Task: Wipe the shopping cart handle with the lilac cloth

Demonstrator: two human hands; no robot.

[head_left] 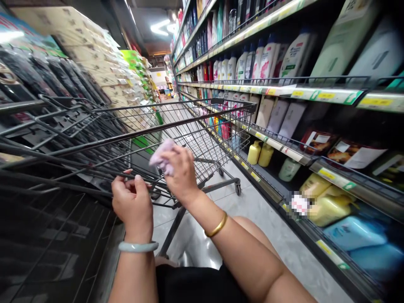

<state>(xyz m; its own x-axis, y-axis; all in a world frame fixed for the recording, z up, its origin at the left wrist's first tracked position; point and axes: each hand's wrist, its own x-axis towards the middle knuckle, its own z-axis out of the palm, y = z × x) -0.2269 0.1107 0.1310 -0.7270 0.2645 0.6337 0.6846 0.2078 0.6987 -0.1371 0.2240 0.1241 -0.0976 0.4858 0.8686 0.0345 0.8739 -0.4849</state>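
Note:
A crumpled pale purple cloth point(163, 156) is bunched in my right hand point(182, 173), whose fingers are closed round it. That hand is raised over the wire side of a grey metal shopping cart point(158, 127). Lower and to the left, my left hand point(131, 200) has its fingers curled at one of the cart's thin bars and appears to grip it. The cart is tilted across the view, its basket reaching away to the right, and one caster wheel point(237, 189) shows on the floor. I see nothing lying in the basket.
Shelves on the right carry shampoo bottles point(267, 59), yellow pump bottles point(254, 152) and blue bottles point(355, 231) low down. Dark packaged goods point(53, 75) and stacked beige packs point(85, 54) line the left. A grey tiled floor point(246, 219) runs along the aisle.

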